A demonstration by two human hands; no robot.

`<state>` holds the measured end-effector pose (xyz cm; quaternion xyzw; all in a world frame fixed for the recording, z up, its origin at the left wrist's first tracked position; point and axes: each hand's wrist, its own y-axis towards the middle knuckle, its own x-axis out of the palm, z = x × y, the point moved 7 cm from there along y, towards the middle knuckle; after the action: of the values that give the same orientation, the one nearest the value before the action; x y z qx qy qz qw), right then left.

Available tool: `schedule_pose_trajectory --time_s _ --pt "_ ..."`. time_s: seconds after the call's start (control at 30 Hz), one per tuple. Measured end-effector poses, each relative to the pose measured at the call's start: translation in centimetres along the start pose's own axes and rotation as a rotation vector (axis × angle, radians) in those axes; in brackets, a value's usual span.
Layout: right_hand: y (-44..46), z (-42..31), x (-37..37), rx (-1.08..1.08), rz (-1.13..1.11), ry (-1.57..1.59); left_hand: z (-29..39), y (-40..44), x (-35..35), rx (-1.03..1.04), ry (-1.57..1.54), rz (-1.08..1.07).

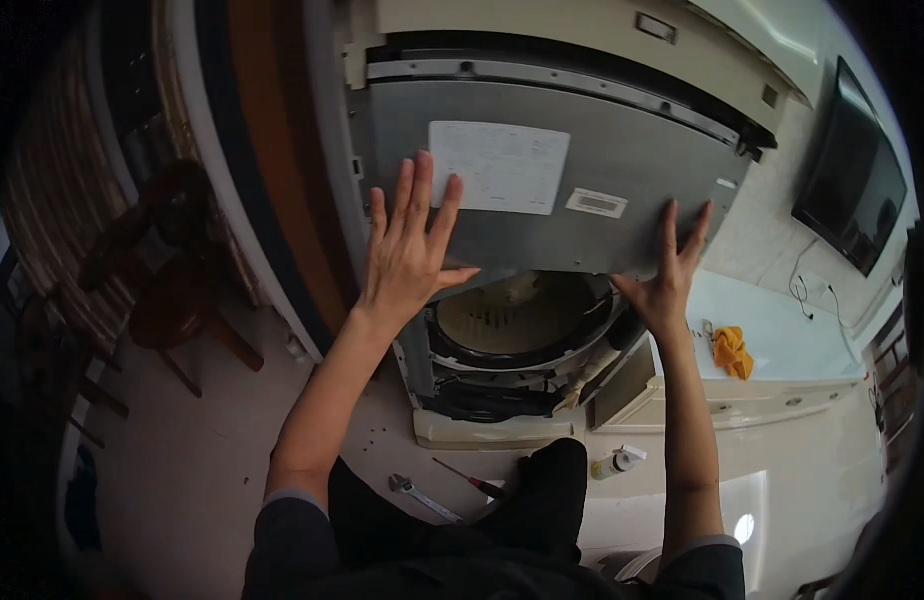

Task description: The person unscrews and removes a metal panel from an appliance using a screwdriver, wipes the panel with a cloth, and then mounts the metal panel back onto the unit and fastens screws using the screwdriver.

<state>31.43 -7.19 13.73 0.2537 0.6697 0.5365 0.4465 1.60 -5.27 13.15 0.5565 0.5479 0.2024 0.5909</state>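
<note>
A grey metal panel [502, 235] with a white paper label [500, 165] and a small barcode sticker [596, 203] covers the upper front of an appliance that looks like a washing machine. My left hand [412, 245] lies against the panel's lower left part, fingers spread, thumb near its bottom edge. At the lower right my right hand [664, 280] touches the panel with outstretched fingers, its thumb at the bottom edge. Below, a round drum opening [517, 320] shows inside the machine, with dark parts under it. The panel's back is hidden.
An adjustable wrench [422, 495] and a screwdriver [472, 478] lie on the floor near my legs. A spray bottle [618, 462] is to the right. An orange cloth [732, 352] rests on a white cabinet [782, 325]. Left stands a wooden chair [182, 310].
</note>
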Motion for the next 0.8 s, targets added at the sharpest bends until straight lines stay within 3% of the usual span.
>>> schedule_pose_trajectory --time_s 0.17,0.23,0.33,0.8 --pt "0.0 0.3 -0.5 0.096 -0.022 0.002 2.6 2.3 1.3 0.120 -0.113 -0.047" --pt "0.0 0.2 -0.5 0.047 -0.001 0.033 5.4 3.6 1.0 0.384 0.083 -0.045" --pt "0.1 0.2 -0.6 0.039 0.017 0.051 7.6 5.1 2.5 0.548 0.170 -0.174" --pt "-0.3 1.2 -0.6 0.072 0.011 0.139 7.0 5.7 2.9 0.546 0.170 -0.168"
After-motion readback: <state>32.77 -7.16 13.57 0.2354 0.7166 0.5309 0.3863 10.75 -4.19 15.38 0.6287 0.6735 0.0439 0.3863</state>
